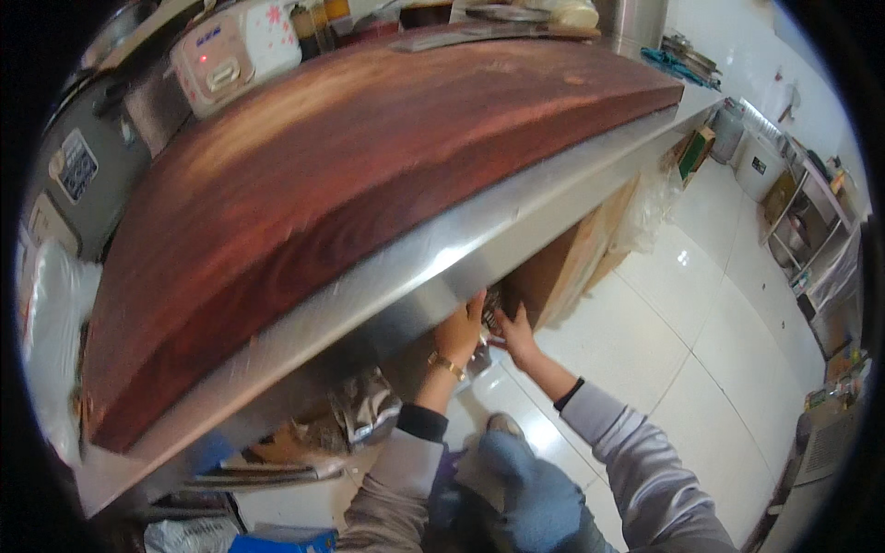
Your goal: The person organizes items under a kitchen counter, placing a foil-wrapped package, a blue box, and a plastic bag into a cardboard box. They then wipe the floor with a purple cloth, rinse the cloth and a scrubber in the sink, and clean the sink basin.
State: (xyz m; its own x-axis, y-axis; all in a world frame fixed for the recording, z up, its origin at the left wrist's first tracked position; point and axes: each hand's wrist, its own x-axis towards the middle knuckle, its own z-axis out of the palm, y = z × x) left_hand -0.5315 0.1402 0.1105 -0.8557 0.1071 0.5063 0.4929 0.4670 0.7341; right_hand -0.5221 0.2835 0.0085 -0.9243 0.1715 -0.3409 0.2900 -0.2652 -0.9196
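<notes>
My left hand [460,335], with a gold-coloured watch or bracelet at the wrist, reaches to the steel table's front edge [442,266]. Its fingertips are at the underside, beside a dark patterned item [492,307] that is mostly hidden. Just to the right, my right hand [517,342] is at the same item with thumb and fingers spread. Whether either hand grips it is not clear. A clear plastic wrapping [478,359] shows between the wrists. Right of the hands stands an upright cardboard box [553,269] under the table.
A thick wooden board [332,180] covers the tabletop, with a cleaver-like blade [442,40] at its far edge. A pink-and-white appliance [221,62] stands behind. Silver foil bags [370,404] sit below the table. White floor tiles [643,332] and a metal shelf [809,214] lie to the right.
</notes>
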